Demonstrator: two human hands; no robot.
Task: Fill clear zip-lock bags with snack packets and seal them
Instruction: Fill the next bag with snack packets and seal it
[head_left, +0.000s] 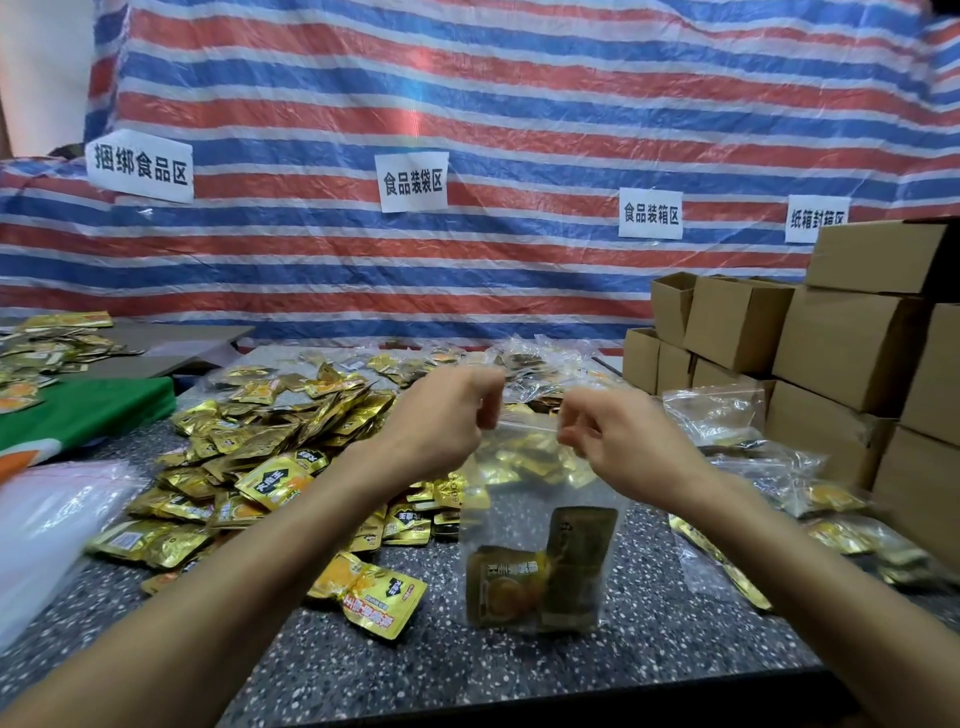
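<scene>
**Bag held taut by its mouth, seal line stretched between both hands**

A person's left hand and right hand each pinch a top corner of a clear zip-lock bag, fingers curled tight on the plastic. The bag hangs upright below the grip. Its zip strip runs level from side to side between the two hands, and neither hand is plainly the nearer. Two snack packets stand at the bottom of the bag, well below the fingertips; whether the bag's base touches the counter cannot be told.

The mouth looks ready for closing. Any sealing run would likely travel along that level strip, from one pinch toward the other, with the far hand holding the line tight.

Below is a dark speckled countertop. A loose heap of gold packets lies to the left and behind, and one yellow packet lies apart, just left of the bag. Bags already holding packets are piled to the right, beside stacked cardboard boxes. A green cloth and a white plastic bundle sit at far left. A red, white and blue striped tarpaulin closes off the back, with paper signs taped across it.
</scene>
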